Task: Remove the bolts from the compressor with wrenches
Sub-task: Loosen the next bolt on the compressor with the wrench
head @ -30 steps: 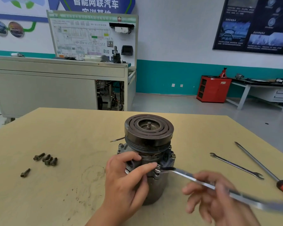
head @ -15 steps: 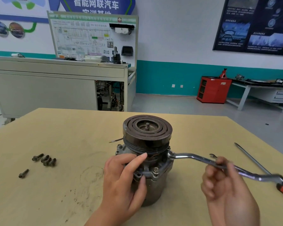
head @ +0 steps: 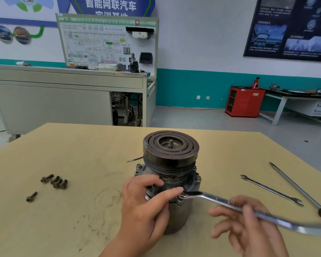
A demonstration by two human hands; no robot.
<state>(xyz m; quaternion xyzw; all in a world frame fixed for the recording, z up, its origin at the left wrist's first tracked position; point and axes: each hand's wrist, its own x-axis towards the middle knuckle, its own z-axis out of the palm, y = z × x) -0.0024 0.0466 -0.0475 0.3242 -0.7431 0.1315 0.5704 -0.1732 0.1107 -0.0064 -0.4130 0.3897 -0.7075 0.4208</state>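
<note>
While the left hand [head: 146, 204] grips the compressor [head: 170, 154], the right hand [head: 248, 225] holds a wrench [head: 220, 200] against it. Loose bolts [head: 56, 181] lie left of the left hand; a spare wrench [head: 271, 190] and a screwdriver [head: 300, 190] lie past the right hand.

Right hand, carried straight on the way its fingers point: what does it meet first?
Probably the compressor body, below the wrench head. The right hand looks blurred and nearer the camera, so depth is uncertain.

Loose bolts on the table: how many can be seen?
5. A cluster of four lies left of the compressor; the single bolt lies alone, nearer the person. Others may be hidden behind the compressor.
</note>
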